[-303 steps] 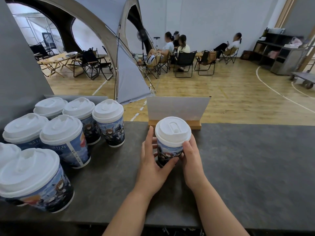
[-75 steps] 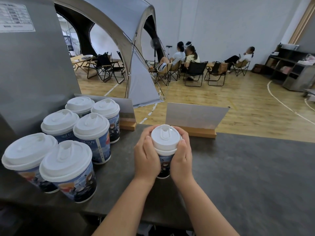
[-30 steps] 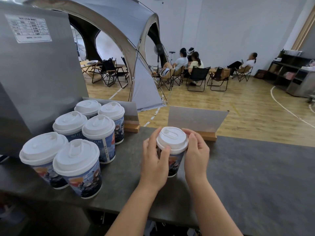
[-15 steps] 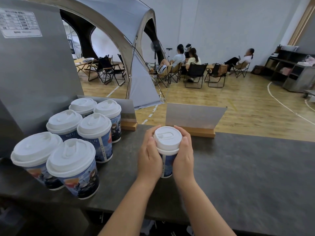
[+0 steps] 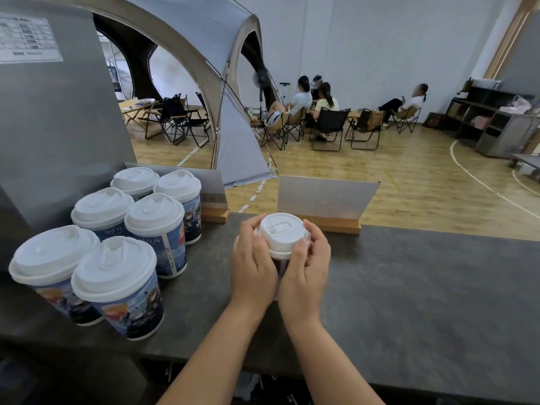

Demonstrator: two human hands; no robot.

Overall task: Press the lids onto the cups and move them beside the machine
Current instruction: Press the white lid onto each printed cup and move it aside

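A single paper cup (image 5: 278,266) is clasped between both hands near the middle of the counter (image 5: 423,293). The left hand (image 5: 253,266) is wrapped around the cup's left side, its fingers curled over the far edge and its thumb laid against the rim of the white lid (image 5: 283,233). The right hand (image 5: 306,268) is curled around the right side in the same manner, with its thumb at the lid's near right rim. Most of the cup wall is covered by the two hands; only a narrow dark strip of it is seen between them, and whether its base touches the counter cannot be told. The lid is seated on top of the cup, with its drinking flap turned upward.

To the left of the hands, well apart from the held cup, six lidded cups (image 5: 155,229) with blue printed sleeves are grouped in three pairs on the counter, just beside the grey machine (image 5: 58,127) at the left edge. A white label (image 5: 27,39) is fixed high on the machine's side.

Just behind the held cup, a grey sign in a wooden base (image 5: 324,200) is stood at the counter's far edge, and a second sign (image 5: 214,190) is placed behind the grouped cups.

Beyond the counter, a wooden floor, a grey tent (image 5: 204,54), folding chairs and several seated people are seen
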